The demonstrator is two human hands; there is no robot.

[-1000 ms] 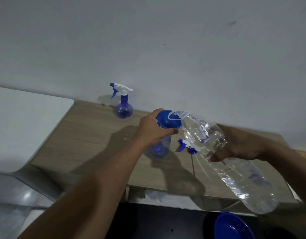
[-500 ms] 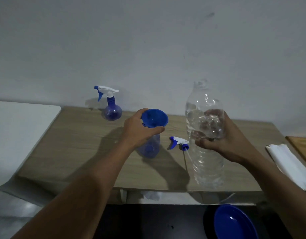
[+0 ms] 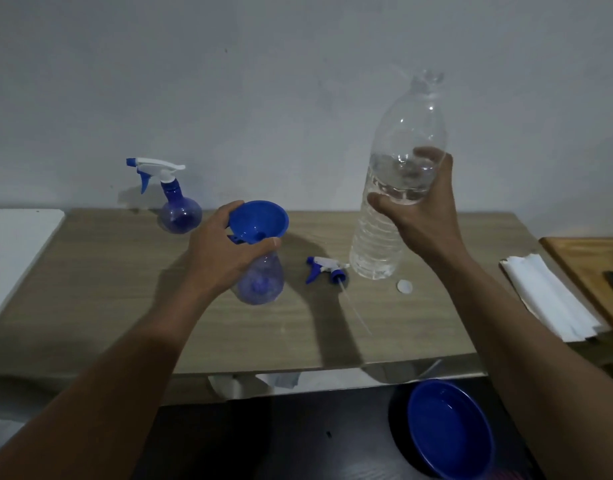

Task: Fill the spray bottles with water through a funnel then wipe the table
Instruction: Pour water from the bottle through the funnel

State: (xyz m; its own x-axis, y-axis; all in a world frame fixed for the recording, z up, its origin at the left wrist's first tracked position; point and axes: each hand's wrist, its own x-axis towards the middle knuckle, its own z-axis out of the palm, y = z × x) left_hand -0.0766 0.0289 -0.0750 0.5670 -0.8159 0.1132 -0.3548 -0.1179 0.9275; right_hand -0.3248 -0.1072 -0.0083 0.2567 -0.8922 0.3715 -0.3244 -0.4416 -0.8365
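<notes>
Funnel seated, water bottle upright.
Left hand (image 3: 225, 251) wrapped around funnel (image 3: 258, 221) and spray bottle (image 3: 260, 282) neck; right hand (image 3: 424, 216) clamped on water bottle (image 3: 398, 174).

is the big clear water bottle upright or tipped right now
Upright. The water bottle stands vertical in the right hand, neck up, cap off; its base looks at the table.

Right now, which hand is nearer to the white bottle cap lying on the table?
Right. The right hand holds the water bottle just above the cap; the left hand grips the funnel, farther left.
</notes>
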